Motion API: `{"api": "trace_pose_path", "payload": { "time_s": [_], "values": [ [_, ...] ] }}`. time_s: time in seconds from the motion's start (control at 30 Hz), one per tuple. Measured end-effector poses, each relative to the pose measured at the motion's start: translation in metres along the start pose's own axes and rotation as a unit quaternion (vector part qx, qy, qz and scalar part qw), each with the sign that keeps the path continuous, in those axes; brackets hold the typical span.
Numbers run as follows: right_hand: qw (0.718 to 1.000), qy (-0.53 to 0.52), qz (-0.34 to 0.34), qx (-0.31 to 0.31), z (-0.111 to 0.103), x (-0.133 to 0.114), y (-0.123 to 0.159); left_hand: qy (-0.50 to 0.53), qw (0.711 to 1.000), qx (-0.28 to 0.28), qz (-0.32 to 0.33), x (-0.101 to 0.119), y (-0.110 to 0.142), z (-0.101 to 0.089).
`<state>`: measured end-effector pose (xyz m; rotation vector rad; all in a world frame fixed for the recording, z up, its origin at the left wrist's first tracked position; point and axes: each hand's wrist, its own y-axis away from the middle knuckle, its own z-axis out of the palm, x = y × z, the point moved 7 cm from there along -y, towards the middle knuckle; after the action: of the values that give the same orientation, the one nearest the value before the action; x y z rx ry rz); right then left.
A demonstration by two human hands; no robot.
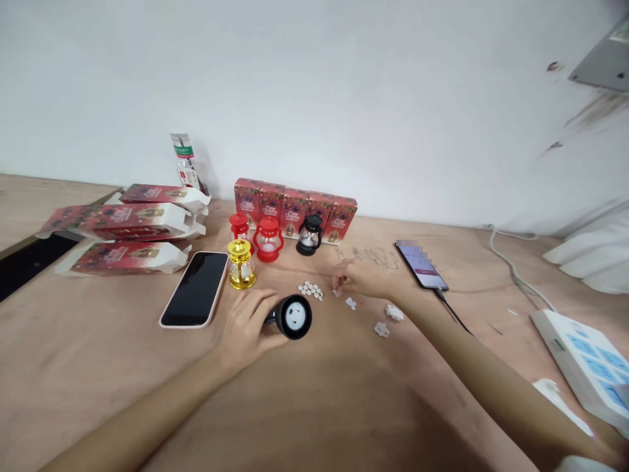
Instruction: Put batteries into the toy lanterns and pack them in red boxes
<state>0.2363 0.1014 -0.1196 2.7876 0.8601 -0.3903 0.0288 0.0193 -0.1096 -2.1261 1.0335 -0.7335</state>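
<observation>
The left hand is closed around a black lantern, with the fingers over its upper side and the thumb below, and it holds this lantern tilted, so that the round bottom with a white inner part faces the camera. The lantern is in front of the person, near the middle of the wooden table. The right hand is farther forward and to the right, with its fingers bent and the tips pointing down at a small white piece; I cannot tell whether the fingers pinch this piece or only touch it. Just to the left of it lies a group of round white discs, and on the nearer side, to the right, lie another white piece and a white cluster. Beyond the left hand stand a gold lantern and two red lanterns, and a second black lantern stands upright in front of a row of red boxes. A phone in a pale case lies to the left of the gold lantern, while a dark phone lies beyond the right forearm.
</observation>
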Motion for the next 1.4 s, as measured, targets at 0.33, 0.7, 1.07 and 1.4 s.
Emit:
{"api": "trace_pose_path", "payload": {
  "time_s": [0.33,0.7,1.07,1.4],
  "values": [
    [0.997,-0.029,0.029,-0.068,0.002,0.002,-0.015,0.000,1.000,-0.014,-0.003,-0.001,0.000,0.001],
    [0.981,-0.124,-0.005,0.150,-0.032,-0.039,0.015,-0.007,1.000,0.000,-0.006,0.000,0.000,-0.001],
    [0.949,-0.175,-0.082,0.250,-0.023,-0.109,0.037,-0.038,0.999,0.020,0.011,0.006,-0.003,-0.004],
    [0.950,-0.155,-0.088,0.256,-0.022,-0.112,0.038,-0.062,0.997,0.026,0.030,0.010,-0.004,-0.004]
  ]
}}
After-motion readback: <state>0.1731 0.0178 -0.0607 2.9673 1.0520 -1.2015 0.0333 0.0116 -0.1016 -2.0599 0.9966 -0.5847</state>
